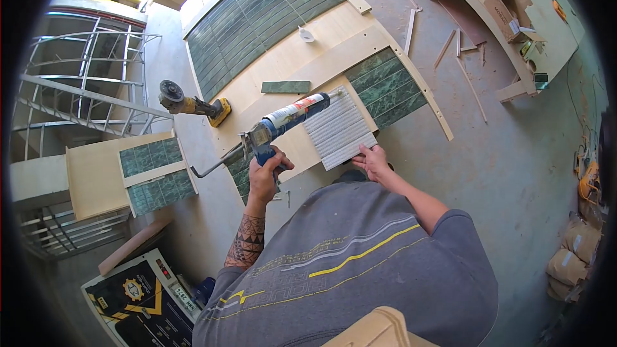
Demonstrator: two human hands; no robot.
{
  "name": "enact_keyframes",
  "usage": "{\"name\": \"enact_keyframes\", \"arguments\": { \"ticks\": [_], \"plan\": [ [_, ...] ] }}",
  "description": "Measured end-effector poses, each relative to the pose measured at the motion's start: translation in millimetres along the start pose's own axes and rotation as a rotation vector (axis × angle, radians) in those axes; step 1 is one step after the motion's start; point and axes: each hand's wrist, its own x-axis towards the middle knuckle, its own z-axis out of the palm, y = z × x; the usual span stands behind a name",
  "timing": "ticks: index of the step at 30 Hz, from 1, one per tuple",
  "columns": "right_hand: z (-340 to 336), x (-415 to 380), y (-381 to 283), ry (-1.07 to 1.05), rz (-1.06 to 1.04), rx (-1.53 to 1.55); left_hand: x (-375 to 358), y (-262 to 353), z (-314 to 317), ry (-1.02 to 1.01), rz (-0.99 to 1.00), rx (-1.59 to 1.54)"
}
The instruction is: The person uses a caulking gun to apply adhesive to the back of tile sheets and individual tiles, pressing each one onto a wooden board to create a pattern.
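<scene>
While left fingers (281, 157) wrap caulking gun (292, 116) | right fingers (364, 152) pinch edge of ribbed panel (337, 130) | keep gun angle steady

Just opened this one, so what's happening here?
A person is working with a caulking gun in the left hand, its front end over a pale ribbed panel. The right hand grips that panel by its near corner. Beyond lies a wooden board partly covered with rows of green tiles; a loose green strip and a cordless grinder lie there too. Whether sealant is flowing can't be told.
</scene>
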Motion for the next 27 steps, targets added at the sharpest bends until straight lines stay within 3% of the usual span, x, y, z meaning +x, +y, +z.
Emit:
{"name": "enact_keyframes", "arguments": {
  "ticks": [12,19,27],
  "plan": [
    [-0.8,3.8,-3.9,-0.020,0.051,0.031,-53.8,37.3,-2.7,0.184,0.040,0.216],
    [-1.8,6.0,-3.6,-0.037,0.064,0.040,-55.2,27.2,-7.7,0.285,-0.016,0.297],
    [-1.3,5.3,-6.8,-0.035,0.087,0.022,-69.5,31.8,-2.6,0.280,0.006,0.195]
  ]
}}
